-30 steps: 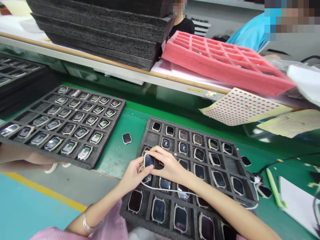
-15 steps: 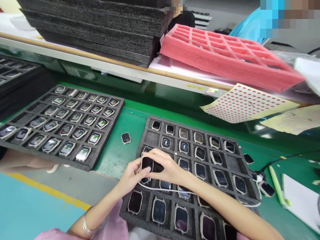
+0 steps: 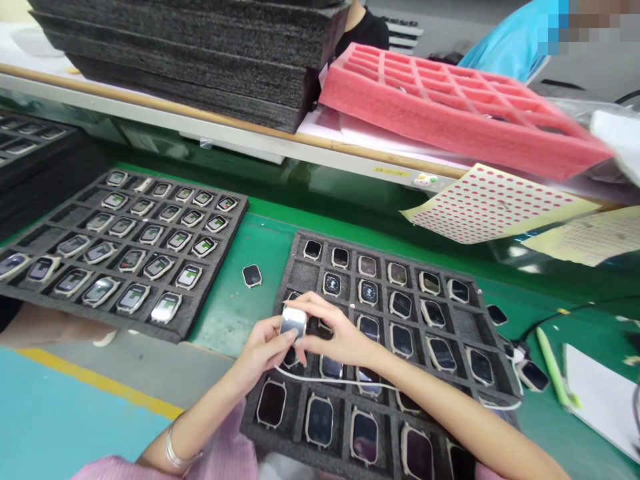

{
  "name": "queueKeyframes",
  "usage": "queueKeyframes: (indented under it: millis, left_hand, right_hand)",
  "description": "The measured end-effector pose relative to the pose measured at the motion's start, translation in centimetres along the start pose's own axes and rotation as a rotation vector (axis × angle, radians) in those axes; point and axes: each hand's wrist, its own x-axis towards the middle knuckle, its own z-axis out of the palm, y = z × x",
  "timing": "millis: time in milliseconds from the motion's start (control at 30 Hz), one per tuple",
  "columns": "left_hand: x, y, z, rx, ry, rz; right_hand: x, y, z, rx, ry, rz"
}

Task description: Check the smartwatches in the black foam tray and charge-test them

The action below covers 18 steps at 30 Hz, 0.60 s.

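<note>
Smartwatch body: rounded-sq. case, silver back up, held over foam tray. L hand and R hand pinch it by the edges, fingers pressed on case. Tray: dark foam cells, rows of dark-faced watches; white cable crosses it under hands. 2nd foam tray, to L, holds watches w/ green-marked screens. Loose watch on green surface between trays.

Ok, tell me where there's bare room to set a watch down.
The widest bare patch is the green bench mat between the left tray and right tray, beside one loose watch. A smaller green patch lies past the pen. Crowded: the right tray, under the left hand and right hand gripping a watch.
</note>
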Motion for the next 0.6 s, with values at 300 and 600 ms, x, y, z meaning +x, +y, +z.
queueKeyframes:
  millis: [300, 600]
  left_hand:
    - [1.3, -0.5, 0.0, -0.394, -0.118, -0.151]
    - [1.0, -0.7, 0.3, -0.378, -0.083, -0.127]
  right_hand:
    - [0.0, 1.4, 1.1, 0.468, 0.121, 0.301]
    - [0.1, 1.5, 0.8, 0.577, 0.088, 0.289]
